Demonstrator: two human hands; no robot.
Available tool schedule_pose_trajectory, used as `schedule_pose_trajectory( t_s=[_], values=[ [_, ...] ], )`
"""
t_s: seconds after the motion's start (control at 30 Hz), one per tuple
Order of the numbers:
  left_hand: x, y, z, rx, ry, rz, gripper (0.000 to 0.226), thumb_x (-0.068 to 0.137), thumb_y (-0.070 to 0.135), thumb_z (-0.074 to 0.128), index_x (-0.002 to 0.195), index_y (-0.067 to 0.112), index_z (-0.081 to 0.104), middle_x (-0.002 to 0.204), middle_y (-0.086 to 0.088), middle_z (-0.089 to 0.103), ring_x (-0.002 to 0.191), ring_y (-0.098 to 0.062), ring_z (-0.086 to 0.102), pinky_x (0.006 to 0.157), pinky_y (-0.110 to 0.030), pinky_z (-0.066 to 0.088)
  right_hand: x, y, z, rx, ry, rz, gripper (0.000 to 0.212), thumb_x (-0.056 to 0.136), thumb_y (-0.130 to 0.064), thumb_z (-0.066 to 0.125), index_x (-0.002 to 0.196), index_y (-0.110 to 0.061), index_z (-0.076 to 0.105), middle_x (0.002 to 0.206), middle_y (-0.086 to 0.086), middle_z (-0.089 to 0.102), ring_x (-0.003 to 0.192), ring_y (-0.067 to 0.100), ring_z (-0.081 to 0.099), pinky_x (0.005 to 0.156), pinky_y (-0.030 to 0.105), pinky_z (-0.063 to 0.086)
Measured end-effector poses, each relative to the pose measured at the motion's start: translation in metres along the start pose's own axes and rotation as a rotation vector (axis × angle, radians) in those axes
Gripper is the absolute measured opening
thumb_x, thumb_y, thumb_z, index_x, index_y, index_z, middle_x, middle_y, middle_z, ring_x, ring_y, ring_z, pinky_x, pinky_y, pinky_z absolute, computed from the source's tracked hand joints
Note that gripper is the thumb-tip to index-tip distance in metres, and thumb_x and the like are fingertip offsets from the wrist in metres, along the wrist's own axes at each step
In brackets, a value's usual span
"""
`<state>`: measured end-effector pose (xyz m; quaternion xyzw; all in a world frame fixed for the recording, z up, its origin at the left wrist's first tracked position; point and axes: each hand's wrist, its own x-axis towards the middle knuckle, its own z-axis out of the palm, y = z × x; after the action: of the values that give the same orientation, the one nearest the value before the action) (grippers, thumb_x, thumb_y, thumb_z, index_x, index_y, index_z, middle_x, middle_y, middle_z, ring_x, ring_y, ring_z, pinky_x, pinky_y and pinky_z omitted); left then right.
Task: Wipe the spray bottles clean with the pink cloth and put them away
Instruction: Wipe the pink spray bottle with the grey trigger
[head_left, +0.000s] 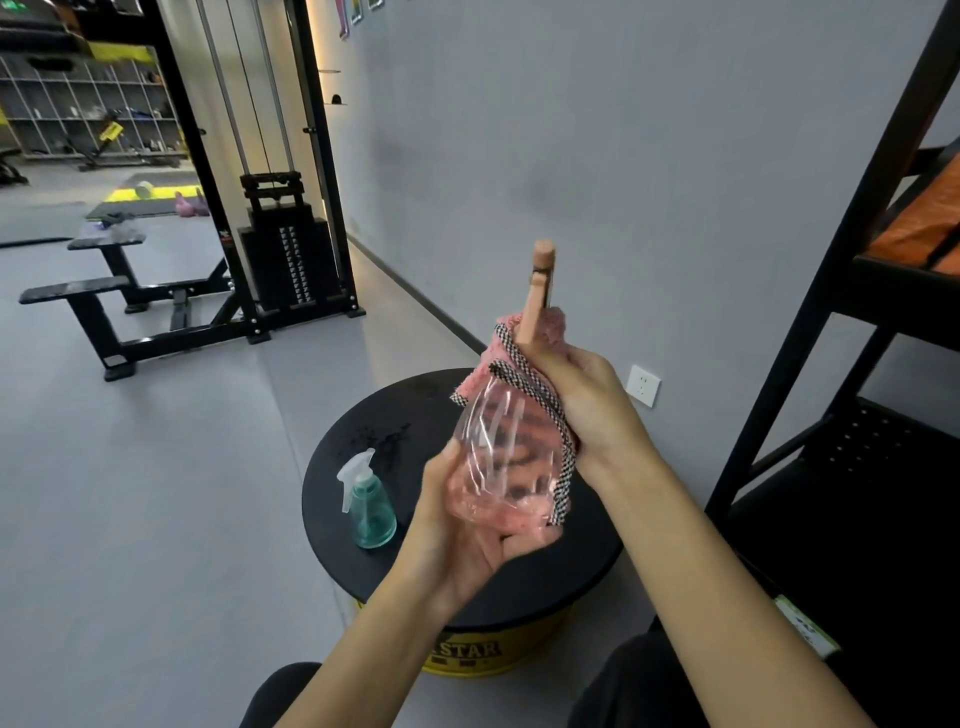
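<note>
the left grip (467, 525) is cupping the base of the pink bottle (493, 447) from below, fingers curling round it. the right grip (582, 400) is pressing the cloth (501, 345) round the bottle's neck and right flank, fingers closing on the fabric. the bottle is hanging in the air above the near right part of the bench (415, 415), not touching it. its long axis is running steeply upward, leaning slightly right, with the spray head (543, 280) poking out above the cloth. the cloth is sitting on the upper and right side, so the bare left and lower wall is lying toward the left grip. the wipe is probably going to travel down that axis, or the left grip is going to turn the bottle under the cloth.

the pink bottle is looking clear; whether any liquid is inside is impossible to tell. the teal bottle (371, 509) is standing upright on the bench's left part, well apart from both grips, seemingly waiting its turn. the rack (857, 447) is standing at the right, nearer the right grip.
</note>
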<state>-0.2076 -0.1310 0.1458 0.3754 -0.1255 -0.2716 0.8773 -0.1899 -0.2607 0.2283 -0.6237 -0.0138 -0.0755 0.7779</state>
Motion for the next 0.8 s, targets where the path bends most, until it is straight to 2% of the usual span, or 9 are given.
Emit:
schedule_pose_trajectory(
  t_s=[0.07,0.17,0.27,0.33,0.43,0.5,0.57,0.63,0.8],
  values=[
    [-0.002,0.001,-0.003,-0.140,-0.066,-0.076,0.082,0.044,0.057,0.090,0.103,0.001,0.075,0.101,-0.017,0.072,0.082,-0.031,0.073,0.070,-0.048,0.061,0.001,0.001,-0.002,0.105,-0.081,0.073,0.047,0.070,-0.041,0.072,0.098,-0.002,0.069,0.080,0.008,0.071,0.069,0.020,0.068,0.073,0.035,0.057],
    [-0.006,0.001,-0.005,-0.253,-0.107,-0.138,0.086,0.043,0.052,0.093,0.106,-0.004,0.073,0.103,-0.022,0.071,0.079,-0.035,0.072,0.074,-0.053,0.058,0.001,0.004,0.000,0.209,-0.127,0.089,0.056,0.074,-0.038,0.069,0.109,0.006,0.065,0.089,0.012,0.071,0.071,0.021,0.069,0.071,0.031,0.059],
    [-0.004,0.002,-0.002,-0.141,-0.062,-0.074,0.086,0.043,0.057,0.091,0.107,0.002,0.074,0.110,-0.020,0.070,0.091,-0.034,0.070,0.082,-0.052,0.056,0.000,0.005,0.001,0.124,-0.045,0.022,0.044,0.072,-0.042,0.073,0.093,-0.004,0.068,0.080,0.008,0.070,0.066,0.020,0.067,0.070,0.034,0.057],
    [0.001,0.002,-0.003,0.066,0.047,0.020,0.089,0.045,0.062,0.087,0.113,0.006,0.070,0.111,-0.014,0.072,0.097,-0.030,0.070,0.082,-0.049,0.059,0.002,0.008,0.002,-0.068,0.077,-0.059,0.048,0.070,-0.048,0.079,0.082,-0.003,0.068,0.076,0.015,0.068,0.068,0.029,0.067,0.073,0.044,0.056],
    [0.006,-0.003,-0.005,0.216,0.160,0.160,0.098,0.052,0.058,0.088,0.128,0.004,0.057,0.117,-0.016,0.070,0.107,-0.035,0.067,0.085,-0.050,0.057,0.002,0.013,0.008,-0.213,0.147,-0.171,0.063,0.074,-0.052,0.074,0.086,0.008,0.062,0.087,0.037,0.062,0.078,0.051,0.063,0.076,0.063,0.052],
    [0.004,-0.005,-0.004,0.188,0.136,0.174,0.089,0.055,0.061,0.085,0.126,0.011,0.062,0.123,-0.018,0.067,0.113,-0.038,0.064,0.091,-0.054,0.054,0.002,0.011,0.008,-0.201,0.119,-0.159,0.057,0.076,-0.050,0.076,0.081,0.005,0.063,0.083,0.031,0.065,0.074,0.040,0.066,0.077,0.057,0.053],
    [0.001,-0.001,-0.004,0.106,0.097,0.101,0.084,0.051,0.065,0.083,0.115,0.013,0.071,0.119,-0.017,0.069,0.106,-0.036,0.067,0.089,-0.053,0.054,0.002,0.006,0.004,-0.088,0.041,-0.053,0.041,0.073,-0.045,0.076,0.080,-0.005,0.069,0.076,0.013,0.070,0.069,0.024,0.068,0.074,0.043,0.057],
    [-0.002,0.002,-0.004,-0.017,0.025,-0.017,0.084,0.047,0.064,0.086,0.107,0.007,0.075,0.112,-0.019,0.070,0.096,-0.034,0.070,0.084,-0.051,0.056,0.003,0.003,-0.001,0.063,-0.064,0.038,0.040,0.070,-0.042,0.071,0.088,-0.006,0.069,0.077,0.006,0.071,0.067,0.018,0.069,0.068,0.032,0.058],
    [-0.007,0.008,-0.004,-0.202,-0.060,-0.149,0.087,0.044,0.052,0.093,0.108,-0.003,0.072,0.106,-0.022,0.070,0.082,-0.036,0.072,0.078,-0.054,0.057,0.002,0.003,-0.001,0.255,-0.145,0.105,0.039,0.070,-0.037,0.068,0.092,-0.005,0.068,0.079,0.008,0.071,0.067,0.019,0.070,0.067,0.034,0.059]
  ],
)
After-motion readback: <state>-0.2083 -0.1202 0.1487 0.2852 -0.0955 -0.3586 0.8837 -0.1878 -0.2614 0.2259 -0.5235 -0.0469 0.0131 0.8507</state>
